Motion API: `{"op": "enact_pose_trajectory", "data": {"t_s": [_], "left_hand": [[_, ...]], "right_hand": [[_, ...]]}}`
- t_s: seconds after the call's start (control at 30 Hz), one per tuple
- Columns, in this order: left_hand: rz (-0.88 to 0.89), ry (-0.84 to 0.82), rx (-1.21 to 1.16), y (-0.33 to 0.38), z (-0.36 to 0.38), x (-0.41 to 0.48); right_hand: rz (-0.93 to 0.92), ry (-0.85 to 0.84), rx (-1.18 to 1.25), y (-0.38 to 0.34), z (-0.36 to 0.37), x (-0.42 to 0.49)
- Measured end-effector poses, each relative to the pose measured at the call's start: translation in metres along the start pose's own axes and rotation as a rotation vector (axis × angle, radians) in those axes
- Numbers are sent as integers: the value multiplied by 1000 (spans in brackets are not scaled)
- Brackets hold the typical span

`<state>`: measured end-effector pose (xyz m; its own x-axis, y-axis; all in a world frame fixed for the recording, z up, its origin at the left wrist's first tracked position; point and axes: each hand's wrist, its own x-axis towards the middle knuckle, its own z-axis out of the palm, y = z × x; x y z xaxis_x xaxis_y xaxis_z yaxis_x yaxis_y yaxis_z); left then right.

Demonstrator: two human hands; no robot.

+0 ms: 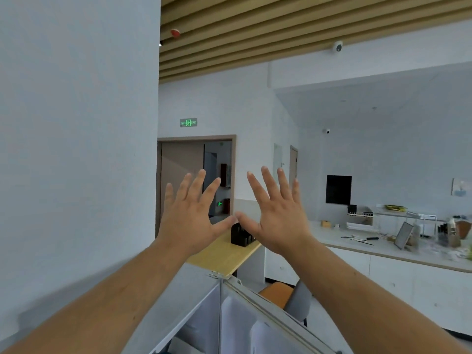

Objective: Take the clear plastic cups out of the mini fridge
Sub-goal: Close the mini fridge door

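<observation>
My left hand [190, 214] and my right hand [274, 213] are raised in front of me at mid-frame, backs toward the camera, fingers spread wide, thumb tips almost touching. Neither hand holds anything. Below them, at the bottom centre, stands the grey mini fridge [194, 297] with its door [258, 320] swung open to the right; white shelves show on the inside of the door. The inside of the fridge is mostly out of view, and no clear plastic cups are visible.
A white wall [76, 149] fills the left. A yellow wooden tabletop [224, 256] with a black organiser [241, 237] lies behind the fridge. An orange and grey chair [288, 297] stands right of the door. A white counter [370, 245] with clutter runs along the right.
</observation>
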<state>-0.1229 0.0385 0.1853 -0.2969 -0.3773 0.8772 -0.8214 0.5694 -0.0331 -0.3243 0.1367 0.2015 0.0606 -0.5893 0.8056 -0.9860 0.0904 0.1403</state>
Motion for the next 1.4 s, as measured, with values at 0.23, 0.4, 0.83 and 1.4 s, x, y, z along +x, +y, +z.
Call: {"op": "enact_pose_trajectory", "data": {"t_s": [0.23, 0.4, 0.83, 1.4], "left_hand": [[14, -152, -6, -6, 14, -23], [-1, -329, -7, -18, 44, -74], [-126, -749, 57, -76, 106, -199], [-222, -756, -139, -88, 113, -207]], "right_hand": [[52, -151, 18, 4, 27, -21], [31, -304, 19, 4, 69, -63], [114, -786, 82, 21, 161, -188], [281, -715, 159, 5, 171, -199]]}}
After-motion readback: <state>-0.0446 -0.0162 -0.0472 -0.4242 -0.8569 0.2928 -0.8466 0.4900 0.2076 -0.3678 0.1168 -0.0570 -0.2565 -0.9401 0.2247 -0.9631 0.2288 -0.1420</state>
